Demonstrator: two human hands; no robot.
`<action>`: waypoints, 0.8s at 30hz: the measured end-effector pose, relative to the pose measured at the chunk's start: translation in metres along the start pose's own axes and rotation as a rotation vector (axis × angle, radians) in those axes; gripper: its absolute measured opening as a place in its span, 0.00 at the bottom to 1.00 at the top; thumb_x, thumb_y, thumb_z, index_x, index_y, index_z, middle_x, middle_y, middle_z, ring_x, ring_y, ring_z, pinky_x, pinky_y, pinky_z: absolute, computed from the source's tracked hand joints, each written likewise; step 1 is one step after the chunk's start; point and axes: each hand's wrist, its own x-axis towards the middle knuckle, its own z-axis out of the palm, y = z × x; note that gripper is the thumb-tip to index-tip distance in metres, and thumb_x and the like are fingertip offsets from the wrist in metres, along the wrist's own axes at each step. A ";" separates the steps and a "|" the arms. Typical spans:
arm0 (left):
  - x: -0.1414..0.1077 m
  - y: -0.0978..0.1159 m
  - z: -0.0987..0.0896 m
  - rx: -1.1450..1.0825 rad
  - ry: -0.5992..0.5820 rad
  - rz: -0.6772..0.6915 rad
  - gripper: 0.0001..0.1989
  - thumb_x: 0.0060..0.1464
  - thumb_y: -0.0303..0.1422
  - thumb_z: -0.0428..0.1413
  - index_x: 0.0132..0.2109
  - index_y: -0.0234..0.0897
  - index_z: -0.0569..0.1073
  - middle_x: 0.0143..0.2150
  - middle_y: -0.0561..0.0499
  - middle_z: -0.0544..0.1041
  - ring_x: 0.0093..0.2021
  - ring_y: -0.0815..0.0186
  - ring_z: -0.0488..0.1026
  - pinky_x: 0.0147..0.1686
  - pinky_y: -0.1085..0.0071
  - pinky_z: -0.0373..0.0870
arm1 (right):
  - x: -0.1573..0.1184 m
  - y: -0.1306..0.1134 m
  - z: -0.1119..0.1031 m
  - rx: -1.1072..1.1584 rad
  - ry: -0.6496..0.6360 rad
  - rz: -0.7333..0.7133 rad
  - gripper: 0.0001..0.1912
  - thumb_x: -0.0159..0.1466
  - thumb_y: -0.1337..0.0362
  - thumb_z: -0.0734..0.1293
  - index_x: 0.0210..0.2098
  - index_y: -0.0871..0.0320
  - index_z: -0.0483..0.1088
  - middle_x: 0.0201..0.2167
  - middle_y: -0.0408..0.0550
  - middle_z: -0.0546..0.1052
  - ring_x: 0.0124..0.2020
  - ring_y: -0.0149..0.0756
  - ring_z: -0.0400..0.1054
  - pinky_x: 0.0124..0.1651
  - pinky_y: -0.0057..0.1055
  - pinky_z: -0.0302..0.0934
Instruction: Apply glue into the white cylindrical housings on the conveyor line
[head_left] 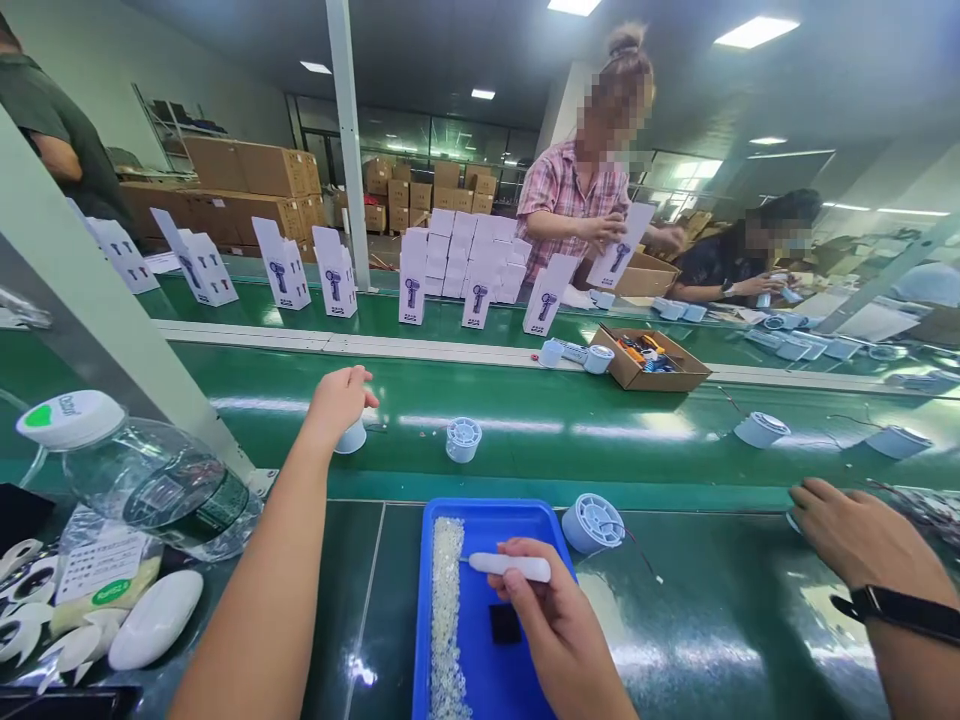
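Note:
My left hand (339,400) reaches out over the green conveyor belt (570,440) and closes on a small white round part (351,438) standing on it. A second white round part (463,438) stands just to its right, apart from the hand. My right hand (559,625) holds a white pen-like tool (511,567) over the blue tray (484,515) at the near edge. In the tray lie a strip of tiny clear beads (447,600) and a small black square (505,624). Another round part (592,522) with a thin wire lies beside the tray.
A co-worker's hand with a black watch (862,540) rests at the right. A clear bottle (150,480) and white plastic shells (154,620) lie at the left. Across the belt stand white product boxes (409,285), an open cardboard box (651,358) and two people.

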 end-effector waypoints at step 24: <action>0.004 -0.014 0.025 0.519 -0.295 -0.087 0.24 0.46 0.35 0.56 0.53 0.39 0.69 0.53 0.37 0.66 0.53 0.46 0.65 0.48 0.57 0.65 | -0.036 -0.010 -0.038 -0.287 0.441 -0.141 0.15 0.67 0.49 0.58 0.41 0.53 0.65 0.30 0.42 0.68 0.28 0.32 0.62 0.32 0.26 0.59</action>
